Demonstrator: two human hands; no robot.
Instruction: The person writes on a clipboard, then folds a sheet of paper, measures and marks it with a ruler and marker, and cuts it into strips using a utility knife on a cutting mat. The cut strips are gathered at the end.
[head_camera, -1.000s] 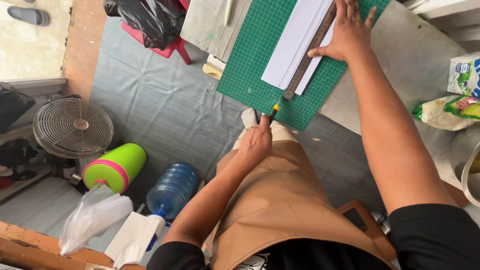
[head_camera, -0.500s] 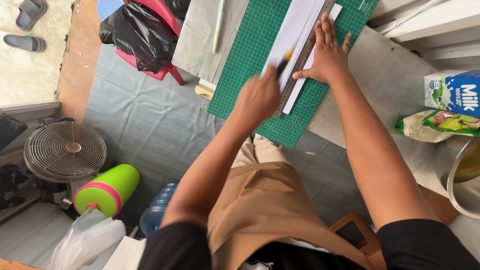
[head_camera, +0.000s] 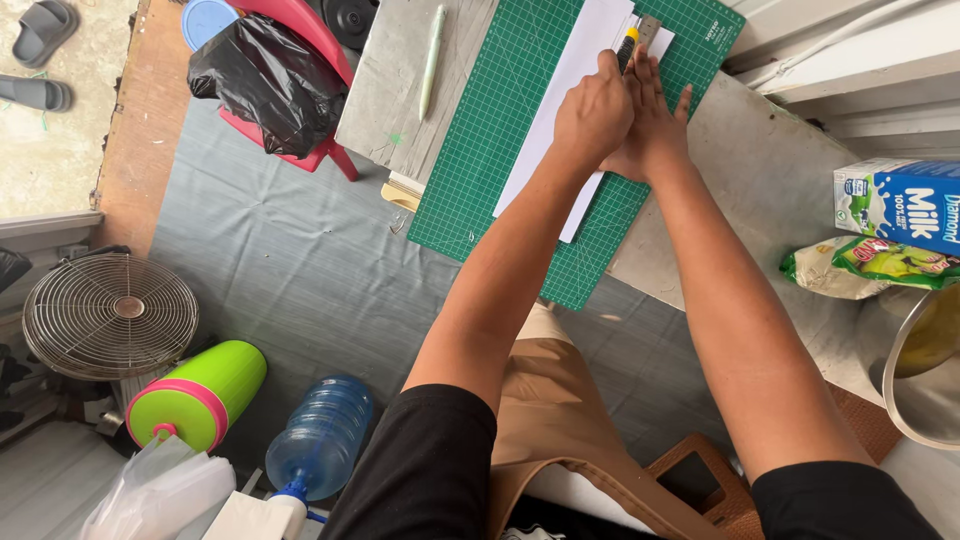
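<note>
Green cutting mat (head_camera: 500, 160): left hand (head_camera: 592, 115) grips knife (head_camera: 627, 45); right hand (head_camera: 655, 130) flattened on ruler (head_camera: 648, 28).

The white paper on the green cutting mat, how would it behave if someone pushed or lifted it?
The white paper looks thin and flat, so probably light and floppy when lifted. Lying loose on the green cutting mat, it might slide sideways if pushed; the right hand pressing the ruler likely pins it.
</note>
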